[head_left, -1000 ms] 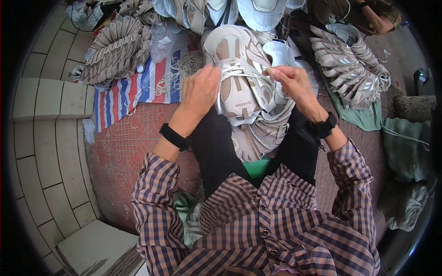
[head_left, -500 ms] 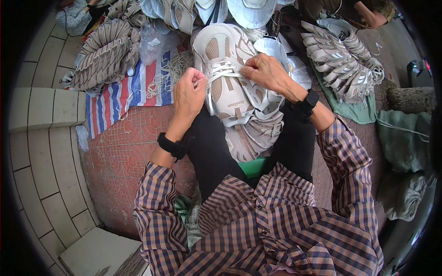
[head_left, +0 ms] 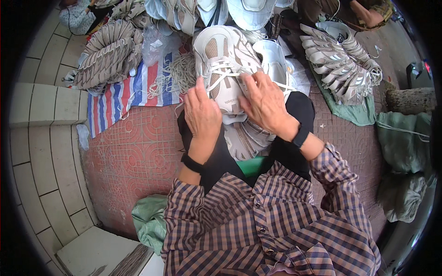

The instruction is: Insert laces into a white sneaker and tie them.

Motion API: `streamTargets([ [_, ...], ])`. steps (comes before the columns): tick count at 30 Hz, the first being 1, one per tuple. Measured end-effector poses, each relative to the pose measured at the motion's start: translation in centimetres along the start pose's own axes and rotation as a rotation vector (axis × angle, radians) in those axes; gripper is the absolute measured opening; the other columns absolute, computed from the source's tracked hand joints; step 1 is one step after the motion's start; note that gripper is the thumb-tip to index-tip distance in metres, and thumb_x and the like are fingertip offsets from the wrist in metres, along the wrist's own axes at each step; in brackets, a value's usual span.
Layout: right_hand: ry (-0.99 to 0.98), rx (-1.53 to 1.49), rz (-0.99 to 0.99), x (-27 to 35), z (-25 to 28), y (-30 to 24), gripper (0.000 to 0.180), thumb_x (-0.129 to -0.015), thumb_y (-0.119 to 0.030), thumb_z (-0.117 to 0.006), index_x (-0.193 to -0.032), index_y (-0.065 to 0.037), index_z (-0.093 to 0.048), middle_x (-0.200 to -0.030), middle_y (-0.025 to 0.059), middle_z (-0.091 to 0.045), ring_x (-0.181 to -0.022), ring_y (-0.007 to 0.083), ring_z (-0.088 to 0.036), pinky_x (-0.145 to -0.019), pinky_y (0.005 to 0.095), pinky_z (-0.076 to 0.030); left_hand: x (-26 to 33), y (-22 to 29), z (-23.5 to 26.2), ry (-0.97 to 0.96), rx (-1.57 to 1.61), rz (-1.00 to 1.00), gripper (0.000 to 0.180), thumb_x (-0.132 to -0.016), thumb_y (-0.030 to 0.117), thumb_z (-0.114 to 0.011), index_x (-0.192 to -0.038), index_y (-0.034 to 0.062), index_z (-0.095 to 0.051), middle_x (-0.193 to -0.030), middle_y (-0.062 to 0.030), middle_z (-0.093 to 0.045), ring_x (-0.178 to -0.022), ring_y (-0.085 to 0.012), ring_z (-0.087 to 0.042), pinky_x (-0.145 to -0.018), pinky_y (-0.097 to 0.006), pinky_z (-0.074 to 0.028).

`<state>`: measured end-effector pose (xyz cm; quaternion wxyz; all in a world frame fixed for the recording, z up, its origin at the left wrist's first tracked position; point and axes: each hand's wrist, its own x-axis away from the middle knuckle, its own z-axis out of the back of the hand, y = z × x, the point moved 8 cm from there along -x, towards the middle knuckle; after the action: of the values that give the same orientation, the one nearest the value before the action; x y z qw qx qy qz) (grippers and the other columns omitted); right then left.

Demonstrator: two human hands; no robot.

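A white and beige shoe upper [head_left: 224,99] with a tan mesh toe lies between my knees. It rests on a stack of similar uppers [head_left: 239,141]. White laces [head_left: 222,68] cross its middle, and a loose lace end [head_left: 283,86] sticks out to the right. My left hand [head_left: 204,112] is at the upper's left edge, fingers stretched forward and nothing visible in them. Over the right side lies my right hand [head_left: 266,101], its fingers spread and slightly bent on the upper. Its fingertips partly cover the laced area.
Bundled uppers [head_left: 107,55] and a heap of loose laces [head_left: 182,69] sit on a striped sheet [head_left: 108,108] at left. More uppers [head_left: 338,64] lie on green cloth at right. Pale-blue-lined uppers [head_left: 251,13] are ahead. Another person's arm [head_left: 363,14] shows far right. Tiled steps [head_left: 46,161] border the left.
Both hands have stopped pinching the laces and opened. The left has come nearer me and slightly right; the right has moved nearer me, onto the upper's side.
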<state>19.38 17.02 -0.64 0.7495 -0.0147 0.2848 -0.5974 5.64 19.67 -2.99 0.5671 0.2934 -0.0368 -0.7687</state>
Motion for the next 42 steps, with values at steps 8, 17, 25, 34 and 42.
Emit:
streamTargets([
  [8,0.068,-0.271,-0.097,2.4,0.3,2.4,0.029,-0.076,0.001,-0.052,-0.105,-0.006,-0.051,-0.082,0.0136,-0.054,-0.070,0.0297,-0.056,-0.060,0.0371,-0.044,-1.8,1.1,2.7,0.182,0.052,-0.188,0.037,-0.069,-0.005,-0.051,-0.105,0.0034,-0.054,-0.084,-0.0121,-0.051,-0.081,-0.0297,-0.053,-0.071,-0.037,-0.043],
  [17,0.078,-0.171,-0.014,-3.1,2.8,2.4,0.011,-0.077,-0.008,-0.053,-0.087,-0.006,-0.054,-0.076,0.0141,-0.057,-0.073,0.0310,-0.057,-0.057,0.0381,-0.044,-2.8,1.6,2.6,0.288,-0.010,-0.156,0.030,-0.070,-0.002,-0.052,-0.100,0.0017,-0.056,-0.089,-0.0131,-0.052,-0.086,-0.0313,-0.051,-0.074,-0.039,-0.042],
  [25,0.001,0.238,0.300,-4.3,-3.6,0.3,0.020,-0.074,-0.016,-0.056,-0.089,-0.005,-0.049,-0.080,0.0098,-0.053,-0.076,0.0272,-0.056,-0.059,0.0359,-0.046,-0.7,0.7,0.4,0.197,0.025,-0.084,0.032,-0.067,0.000,-0.056,-0.099,0.0028,-0.056,-0.092,-0.0131,-0.051,-0.090,-0.0316,-0.050,-0.076,-0.040,-0.042],
  [34,0.033,-0.074,0.162,-7.8,0.3,3.8,0.022,-0.075,-0.008,-0.056,-0.097,-0.006,-0.051,-0.073,0.0134,-0.060,-0.067,0.0328,-0.059,-0.058,0.0403,-0.045,-3.3,3.7,3.4,0.233,-0.105,-0.103,0.034,-0.066,0.007,-0.056,-0.099,0.0041,-0.049,-0.098,-0.0120,-0.047,-0.093,-0.0305,-0.047,-0.077,-0.040,-0.039],
  [42,-0.111,-0.253,0.000,-7.5,-2.6,6.2,0.024,-0.078,-0.026,-0.058,-0.080,-0.003,-0.058,-0.072,0.0172,-0.059,-0.066,0.0328,-0.058,-0.058,0.0385,-0.044,-5.2,4.5,0.8,0.065,-0.277,-0.216,0.021,-0.066,0.010,-0.058,-0.085,0.0046,-0.052,-0.090,-0.0118,-0.047,-0.086,-0.0276,-0.046,-0.074,-0.039,-0.033],
])
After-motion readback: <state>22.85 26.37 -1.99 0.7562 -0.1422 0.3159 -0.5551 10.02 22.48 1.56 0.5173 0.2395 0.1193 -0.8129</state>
